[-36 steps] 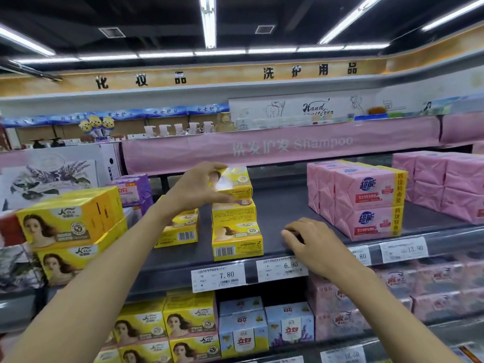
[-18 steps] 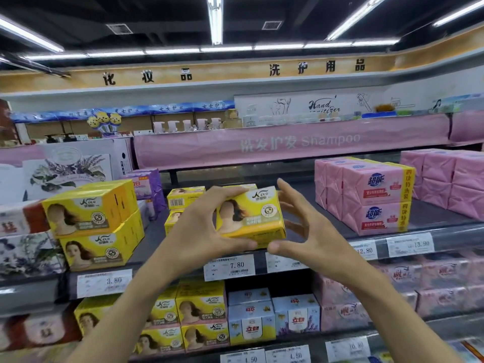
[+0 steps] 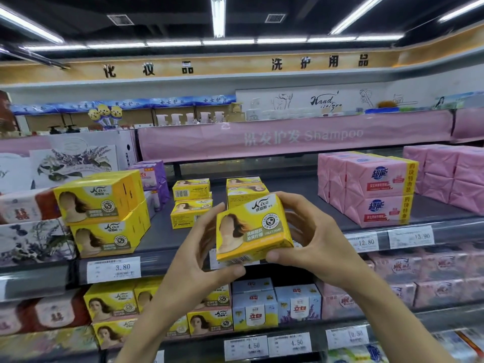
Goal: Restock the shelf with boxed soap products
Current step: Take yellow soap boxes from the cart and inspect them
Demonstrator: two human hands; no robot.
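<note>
The left hand (image 3: 207, 248) and right hand (image 3: 315, 239) grip one yellow soap box (image 3: 252, 231), tilted in the air before the shelf's (image 3: 296, 184) front edge (the placing step, I judge), which next wants levelling and setting beside the yellow stacks (image 3: 192, 189) behind.

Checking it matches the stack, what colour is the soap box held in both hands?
The soap box is yellow; head view shows it best.

"Nice" and "TOILET SOAP" are printed on the yellow soap box (image 3: 252, 229). Above it, "Shampoo" is shown on a pink banner (image 3: 301, 136). Relative to the box, the left price tag (image 3: 114, 269) is marked 3.80, the right price tags (image 3: 365, 242) 12.80 and 13.90, and the lower price tags (image 3: 246, 347) 4.50 each.
</note>
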